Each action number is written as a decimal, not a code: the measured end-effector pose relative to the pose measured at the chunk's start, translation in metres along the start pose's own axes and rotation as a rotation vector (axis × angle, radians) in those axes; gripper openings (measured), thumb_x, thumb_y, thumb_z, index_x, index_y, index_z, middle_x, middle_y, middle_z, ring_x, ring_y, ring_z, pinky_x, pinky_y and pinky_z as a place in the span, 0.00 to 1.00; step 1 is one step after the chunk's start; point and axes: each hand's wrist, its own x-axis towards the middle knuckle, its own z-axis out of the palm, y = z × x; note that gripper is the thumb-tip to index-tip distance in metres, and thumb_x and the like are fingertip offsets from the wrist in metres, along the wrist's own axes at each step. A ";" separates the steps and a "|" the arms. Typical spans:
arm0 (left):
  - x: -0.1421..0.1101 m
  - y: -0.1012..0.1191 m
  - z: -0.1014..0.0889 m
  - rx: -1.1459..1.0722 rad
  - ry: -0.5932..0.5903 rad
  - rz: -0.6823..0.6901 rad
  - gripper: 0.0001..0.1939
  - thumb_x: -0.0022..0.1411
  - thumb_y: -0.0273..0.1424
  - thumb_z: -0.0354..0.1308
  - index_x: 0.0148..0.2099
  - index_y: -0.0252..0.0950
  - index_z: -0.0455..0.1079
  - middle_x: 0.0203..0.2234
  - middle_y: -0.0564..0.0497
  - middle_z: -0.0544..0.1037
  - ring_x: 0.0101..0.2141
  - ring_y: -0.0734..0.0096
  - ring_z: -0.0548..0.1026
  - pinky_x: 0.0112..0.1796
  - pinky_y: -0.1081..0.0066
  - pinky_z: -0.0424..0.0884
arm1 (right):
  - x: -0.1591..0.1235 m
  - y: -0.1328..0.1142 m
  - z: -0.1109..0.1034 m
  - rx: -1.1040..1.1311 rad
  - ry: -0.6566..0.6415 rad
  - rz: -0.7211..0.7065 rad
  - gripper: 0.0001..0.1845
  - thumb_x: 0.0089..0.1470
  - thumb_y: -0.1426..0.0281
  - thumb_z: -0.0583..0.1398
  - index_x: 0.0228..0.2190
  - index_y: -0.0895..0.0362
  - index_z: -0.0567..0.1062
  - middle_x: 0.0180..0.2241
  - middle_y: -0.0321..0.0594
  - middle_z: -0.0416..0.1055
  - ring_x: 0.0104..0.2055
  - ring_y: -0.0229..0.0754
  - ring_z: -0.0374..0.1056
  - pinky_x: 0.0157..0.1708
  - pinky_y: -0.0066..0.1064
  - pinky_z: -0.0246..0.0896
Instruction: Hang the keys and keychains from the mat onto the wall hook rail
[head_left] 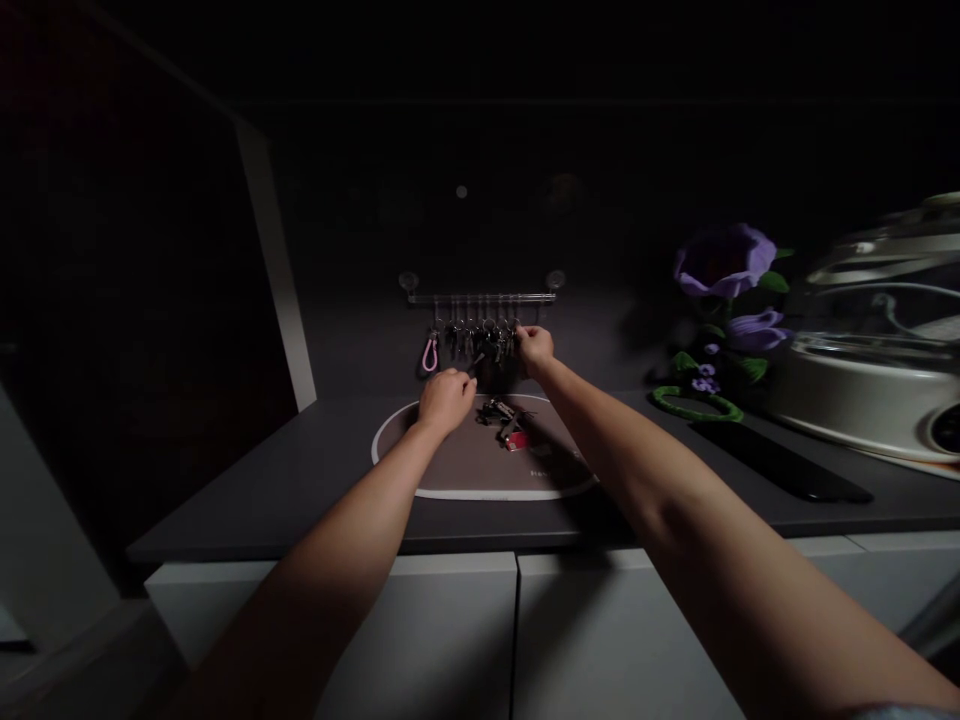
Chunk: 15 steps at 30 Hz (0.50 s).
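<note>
A clear hook rail on the dark wall carries several key bunches and a pink loop strap at its left end. My right hand is raised to the right end of the rail, fingers closed around a hanging key ring. My left hand hovers lower, over the back of an oval grey mat, fingers curled on a small dark key. More keys with a red tag lie on the mat between my hands.
The dark countertop sits over white cabinet doors. To the right are purple artificial flowers, a green ring, a flat black bar and a white lidded cooker. A white panel leans at the left.
</note>
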 end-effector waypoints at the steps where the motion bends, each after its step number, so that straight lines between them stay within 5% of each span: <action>1: 0.000 0.000 0.000 -0.002 -0.002 0.006 0.18 0.62 0.36 0.42 0.34 0.35 0.72 0.31 0.46 0.73 0.33 0.69 0.71 0.33 0.72 0.62 | -0.001 0.000 0.000 0.008 -0.012 0.012 0.14 0.49 0.63 0.55 0.32 0.60 0.73 0.25 0.38 0.71 0.26 0.36 0.67 0.31 0.27 0.63; 15: 0.000 0.001 0.002 -0.130 -0.074 0.078 0.13 0.61 0.34 0.47 0.39 0.36 0.72 0.35 0.47 0.73 0.37 0.70 0.70 0.38 0.72 0.63 | -0.015 0.003 -0.016 -0.015 -0.117 -0.023 0.14 0.46 0.67 0.57 0.36 0.61 0.73 0.33 0.42 0.73 0.34 0.37 0.68 0.39 0.30 0.62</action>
